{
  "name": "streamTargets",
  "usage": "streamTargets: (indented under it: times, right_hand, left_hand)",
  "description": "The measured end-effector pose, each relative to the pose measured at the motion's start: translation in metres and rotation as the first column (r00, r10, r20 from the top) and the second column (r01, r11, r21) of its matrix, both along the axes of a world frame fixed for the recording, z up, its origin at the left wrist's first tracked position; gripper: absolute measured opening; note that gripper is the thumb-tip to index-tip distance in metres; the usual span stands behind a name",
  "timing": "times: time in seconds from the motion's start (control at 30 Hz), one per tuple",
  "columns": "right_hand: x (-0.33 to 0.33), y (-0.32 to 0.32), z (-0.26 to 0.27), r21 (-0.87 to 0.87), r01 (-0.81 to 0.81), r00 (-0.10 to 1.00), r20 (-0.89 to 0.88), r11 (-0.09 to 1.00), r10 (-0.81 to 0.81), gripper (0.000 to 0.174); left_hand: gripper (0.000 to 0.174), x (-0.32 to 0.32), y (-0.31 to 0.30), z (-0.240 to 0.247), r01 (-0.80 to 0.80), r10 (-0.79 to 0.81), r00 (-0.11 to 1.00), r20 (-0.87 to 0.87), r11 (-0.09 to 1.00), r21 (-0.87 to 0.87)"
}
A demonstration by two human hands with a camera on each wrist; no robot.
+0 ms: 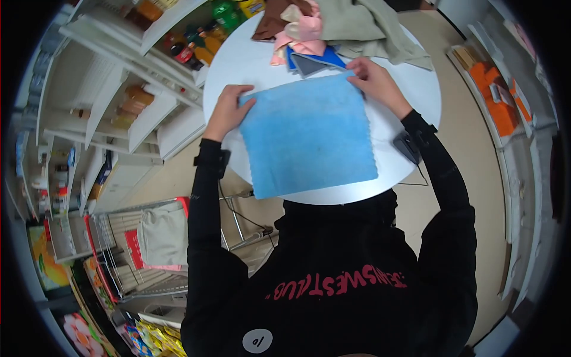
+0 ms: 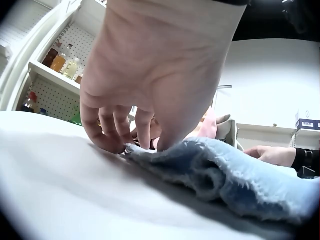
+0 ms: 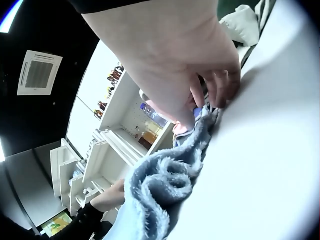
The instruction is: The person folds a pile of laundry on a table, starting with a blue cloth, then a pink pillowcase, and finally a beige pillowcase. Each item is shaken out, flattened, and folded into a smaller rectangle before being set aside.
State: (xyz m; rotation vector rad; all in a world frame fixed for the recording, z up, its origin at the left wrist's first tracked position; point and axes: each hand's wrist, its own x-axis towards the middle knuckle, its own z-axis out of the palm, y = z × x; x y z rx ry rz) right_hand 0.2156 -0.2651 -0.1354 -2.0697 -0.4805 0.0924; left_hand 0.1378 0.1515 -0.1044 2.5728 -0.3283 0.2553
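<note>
A light blue plush cloth point(image 1: 309, 140) with wavy edges lies spread over the front of a round white table point(image 1: 410, 166); its near edge reaches the table's front rim. At its far left corner my left hand point(image 1: 229, 110) pinches the edge between thumb and fingers. In the left wrist view, this hand point(image 2: 155, 75) is bent down, fingertips low at the tabletop, and the fleecy cloth edge point(image 2: 225, 175) folds in waves. My right hand point(image 1: 379, 86) pinches the far right corner. The right wrist view shows that hand point(image 3: 185, 65) with rippled cloth point(image 3: 165, 180) trailing from it.
Behind the cloth lie a blue and grey folded cloth point(image 1: 315, 61), a pink garment point(image 1: 303, 33) and a grey-green garment point(image 1: 369, 33). A black device point(image 1: 407, 147) sits by my right forearm. Shelves with bottles point(image 1: 185, 55) stand left, above a shopping cart point(image 1: 113, 256); more shelves point(image 1: 491, 89) stand right.
</note>
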Motion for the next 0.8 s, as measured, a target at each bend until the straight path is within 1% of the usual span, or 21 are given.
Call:
streamTargets:
  times: [0.03, 0.1, 0.13, 0.23, 0.27, 0.37, 0.4, 0.5, 0.53, 0.63, 0.67, 0.77, 0.8]
  right_hand:
    - [-0.001, 0.004, 0.005, 0.009, -0.030, 1.000, 0.004, 1.000, 0.030, 0.047]
    - [-0.013, 0.006, 0.014, -0.022, -0.002, 0.988, 0.157, 1.000, 0.006, 0.048]
    - [-0.015, 0.007, 0.017, -0.019, -0.029, 0.988, 0.152, 0.999, 0.032, 0.048]
    - [-0.014, 0.012, 0.029, -0.075, -0.028, 0.992, -0.123, 0.997, 0.019, 0.048]
    - [-0.015, 0.013, 0.026, -0.073, -0.044, 0.992, -0.123, 0.996, 0.035, 0.048]
    - [-0.012, 0.008, 0.022, -0.050, -0.078, 0.989, -0.126, 0.996, 0.071, 0.049]
    - [-0.014, 0.005, 0.024, -0.050, -0.077, 0.990, -0.126, 0.996, 0.071, 0.049]
    - [-0.016, -0.003, 0.037, 0.060, -0.159, 0.973, -0.159, 0.985, 0.167, 0.047]
    - [-0.019, -0.003, 0.041, 0.060, -0.158, 0.973, -0.163, 0.986, 0.166, 0.047]
    - [-0.027, -0.002, 0.056, 0.137, -0.102, 0.911, -0.386, 0.985, 0.148, 0.043]
    - [-0.024, -0.003, 0.059, 0.135, -0.090, 0.917, -0.376, 0.987, 0.135, 0.043]
    - [-0.011, -0.008, 0.059, 0.148, -0.179, 0.941, -0.264, 0.973, 0.213, 0.036]
    - [-0.015, -0.007, 0.075, 0.146, -0.174, 0.942, -0.262, 0.974, 0.208, 0.036]
  left_hand:
    - [0.035, 0.001, -0.001, 0.004, -0.030, 0.030, 1.000, 0.004, 1.000, 0.009]
    - [0.040, -0.002, -0.004, 0.010, 0.016, -0.019, 0.999, -0.045, 0.997, -0.074]
    - [0.040, -0.003, -0.003, 0.011, -0.011, 0.008, 0.999, -0.051, 0.997, -0.071]
    - [0.043, -0.002, 0.001, 0.018, -0.035, 0.040, 0.965, -0.259, 0.999, 0.026]
    - [0.043, -0.007, 0.002, 0.019, -0.050, 0.056, 0.964, -0.260, 0.998, 0.028]
    - [0.041, -0.007, 0.001, 0.026, -0.035, 0.041, 0.938, -0.346, 0.999, 0.023]
    - [0.041, -0.008, 0.002, 0.026, -0.035, 0.041, 0.938, -0.346, 0.999, 0.023]
    - [0.037, -0.012, 0.011, 0.028, -0.043, -0.039, 0.943, -0.330, 0.971, -0.237]
    - [0.037, -0.014, 0.012, 0.027, -0.044, -0.039, 0.942, -0.334, 0.970, -0.237]
    - [0.038, -0.012, 0.011, 0.035, -0.078, -0.007, 0.919, -0.394, 0.976, -0.201]
    - [0.038, -0.008, 0.010, 0.041, -0.063, -0.020, 0.923, -0.384, 0.977, -0.203]
    - [0.036, -0.008, 0.006, 0.056, -0.134, 0.070, 0.966, -0.250, 0.960, -0.248]
    - [0.036, -0.011, 0.004, 0.069, -0.128, 0.064, 0.967, -0.248, 0.960, -0.250]
